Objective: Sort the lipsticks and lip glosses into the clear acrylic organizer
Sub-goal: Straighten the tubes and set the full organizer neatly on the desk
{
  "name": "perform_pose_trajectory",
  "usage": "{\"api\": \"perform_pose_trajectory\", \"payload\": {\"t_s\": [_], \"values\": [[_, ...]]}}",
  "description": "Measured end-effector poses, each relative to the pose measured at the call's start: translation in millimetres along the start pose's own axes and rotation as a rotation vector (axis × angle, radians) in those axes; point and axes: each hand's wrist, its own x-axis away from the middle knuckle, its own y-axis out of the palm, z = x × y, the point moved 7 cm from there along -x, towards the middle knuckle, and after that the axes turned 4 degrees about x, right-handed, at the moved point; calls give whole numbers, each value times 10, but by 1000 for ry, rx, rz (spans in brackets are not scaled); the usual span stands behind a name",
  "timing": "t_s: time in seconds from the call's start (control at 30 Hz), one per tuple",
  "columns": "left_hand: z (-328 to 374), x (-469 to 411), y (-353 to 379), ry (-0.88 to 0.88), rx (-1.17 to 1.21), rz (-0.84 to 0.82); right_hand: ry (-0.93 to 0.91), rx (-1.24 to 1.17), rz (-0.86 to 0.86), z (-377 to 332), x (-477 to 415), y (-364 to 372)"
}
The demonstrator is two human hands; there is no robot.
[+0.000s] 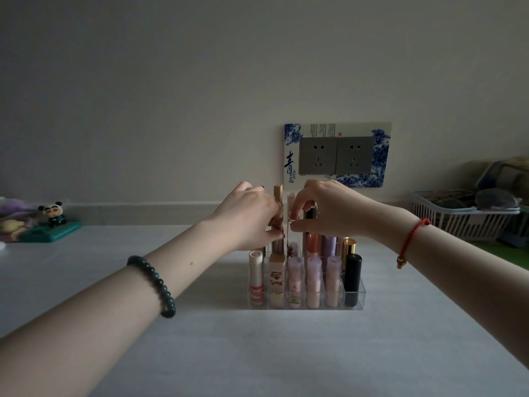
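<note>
Dim room, plain pale wall (200, 81) behind a whitish bench (257, 353). On the wall, just above bench level, a grey double socket (336, 156) framed in blue-and-white floral print. Far left on the bench, a small panda-suited figurine (53, 214) on a teal base. Far right, a white slatted basket (463, 224), contents too dark to make out.

At mid-bench, below the socket, a clear acrylic organizer (355, 293), its cells packed with upright tubes. Front row, left to right: a red-and-white stick (255, 279), a bear-printed case (276, 279), three lilac tubes (313, 279), a black lipstick (352, 279). Behind these, more in pink, lilac and gold, partly hidden.

Over the back rows, both hands. Left hand (249, 216), ringed, fingers curled round a tall gold tube (277, 196) held upright. Right hand (329, 207), thumb and forefinger pinching a pale tube (291, 200) just beside it. Dark bead bracelet (154, 285) on the left wrist, red cord (412, 239) on the right.
</note>
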Motion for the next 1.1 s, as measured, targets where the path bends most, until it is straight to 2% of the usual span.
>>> {"api": "perform_pose_trajectory", "payload": {"t_s": [0.47,0.77,0.9,1.1], "values": [[-75,-16,35,7,-34,-53,-12,-15,19,-1,-23,-16],[-87,14,-13,12,88,-39,17,-97,86,153,96,-276],[-133,41,-92,-1,125,12,54,-102,98,323,240,-385],[33,57,-277,87,231,215,83,-77,-9,405,400,-167]]}}
